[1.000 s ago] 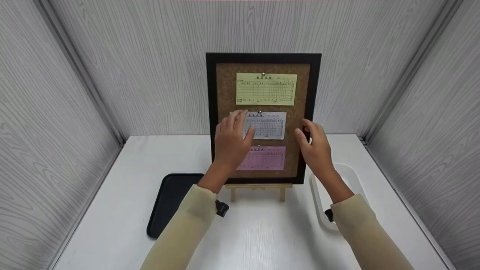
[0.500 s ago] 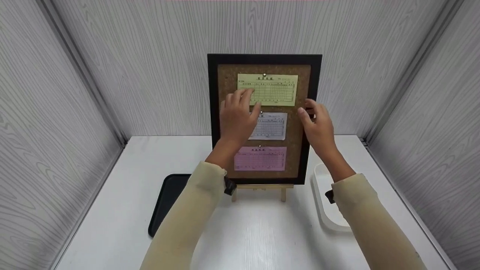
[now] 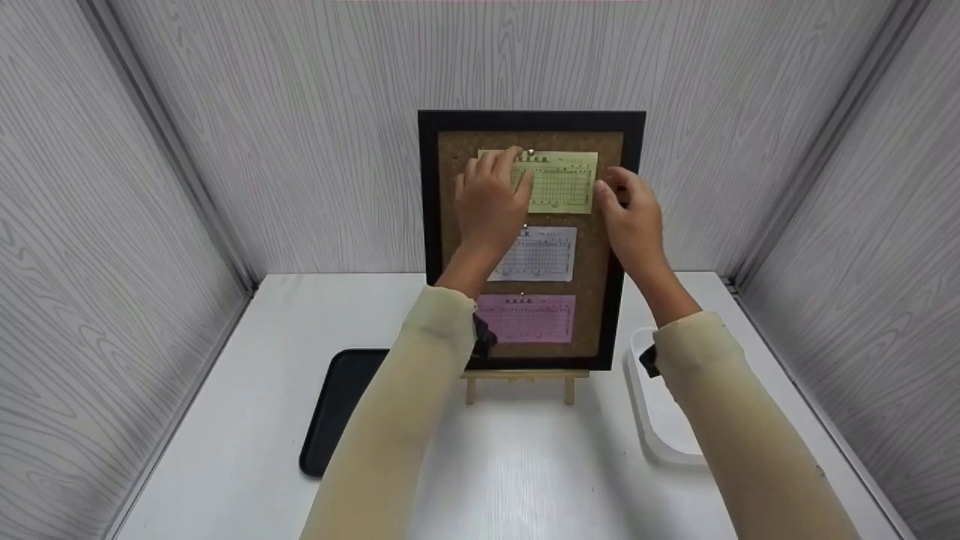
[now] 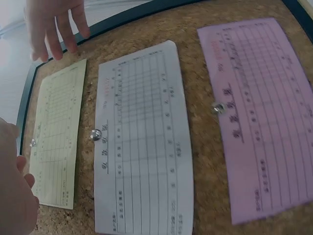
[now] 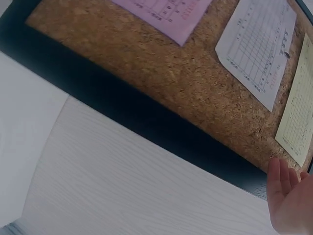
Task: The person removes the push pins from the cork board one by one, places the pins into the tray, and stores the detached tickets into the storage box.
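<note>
A black-framed cork board (image 3: 592, 300) leans upright on a small wooden easel (image 3: 525, 374). Three printed form slips are pinned on it one above another: yellow (image 3: 566, 187), white (image 3: 546, 255) and pink (image 3: 534, 319). Each has a clear push pin near its top edge; the yellow slip's pin (image 4: 33, 142) also shows in the left wrist view. My left hand (image 3: 493, 196) covers the left part of the yellow slip, fingertips just left of its pin. Contact there cannot be made out. Beside that slip's right edge is my right hand (image 3: 631, 217), fingers loosely bent, holding nothing visible.
On the white table, a black tray (image 3: 330, 420) lies at the left, partly under my left sleeve. A white tray (image 3: 649, 405) stands at the right, partly behind my right forearm. Grey wood-grain panels (image 3: 337, 150) enclose the back and both sides.
Both hands have risen along the board. The left went from the white slip up to the yellow one; the right climbed beside the right frame edge. The slips stay pinned.
</note>
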`<action>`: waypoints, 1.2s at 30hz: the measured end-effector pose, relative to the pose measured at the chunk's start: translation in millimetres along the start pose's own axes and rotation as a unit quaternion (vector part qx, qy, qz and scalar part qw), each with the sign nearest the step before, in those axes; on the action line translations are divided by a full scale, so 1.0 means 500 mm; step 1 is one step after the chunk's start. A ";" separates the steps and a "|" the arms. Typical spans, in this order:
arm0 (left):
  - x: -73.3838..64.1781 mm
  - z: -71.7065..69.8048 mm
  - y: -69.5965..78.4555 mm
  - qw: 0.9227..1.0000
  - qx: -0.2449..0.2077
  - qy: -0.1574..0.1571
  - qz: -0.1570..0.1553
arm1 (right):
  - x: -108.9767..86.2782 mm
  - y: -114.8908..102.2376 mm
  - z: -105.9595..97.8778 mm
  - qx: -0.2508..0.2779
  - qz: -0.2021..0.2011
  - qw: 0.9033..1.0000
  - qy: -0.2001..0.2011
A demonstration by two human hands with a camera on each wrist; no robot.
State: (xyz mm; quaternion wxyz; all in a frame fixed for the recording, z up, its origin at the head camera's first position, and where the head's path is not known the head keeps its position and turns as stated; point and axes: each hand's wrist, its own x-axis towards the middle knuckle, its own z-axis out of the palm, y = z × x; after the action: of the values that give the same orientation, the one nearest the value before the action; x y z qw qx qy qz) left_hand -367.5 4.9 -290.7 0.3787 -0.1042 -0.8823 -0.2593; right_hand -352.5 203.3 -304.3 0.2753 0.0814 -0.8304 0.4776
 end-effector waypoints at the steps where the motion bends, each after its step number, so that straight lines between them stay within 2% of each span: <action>1: 0.005 0.002 0.002 1.000 -0.007 0.002 -0.002 | 0.004 -0.001 0.001 0.004 0.003 1.000 0.003; 4: 0.015 0.011 0.006 1.000 -0.021 0.008 -0.004 | 0.014 -0.006 0.004 0.016 0.008 1.000 0.010; 9: 0.021 0.031 0.010 1.000 -0.012 0.004 0.002 | 0.027 -0.018 0.005 0.017 0.008 0.999 0.026; 13: 0.026 0.041 0.010 1.000 -0.002 0.014 0.003 | 0.044 -0.029 0.010 -0.022 0.000 0.999 0.029; 16: 0.031 0.045 0.011 1.000 -0.001 0.024 -0.006 | 0.057 -0.032 0.015 -0.058 -0.004 0.998 0.023; 23: 0.039 0.051 0.019 0.999 0.006 0.023 -0.027 | 0.071 -0.033 0.024 -0.139 -0.015 0.990 0.033; 36: 0.047 0.057 0.018 0.997 0.046 0.061 -0.019 | 0.081 -0.036 0.029 -0.201 -0.023 0.978 0.042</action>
State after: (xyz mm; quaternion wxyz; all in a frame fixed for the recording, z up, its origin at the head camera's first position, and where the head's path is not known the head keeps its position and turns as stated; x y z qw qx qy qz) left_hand -397.8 27.8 -287.0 0.4310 -0.0543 -0.8706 -0.2309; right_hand -385.0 186.8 -275.0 0.3314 0.0237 -0.8952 0.2971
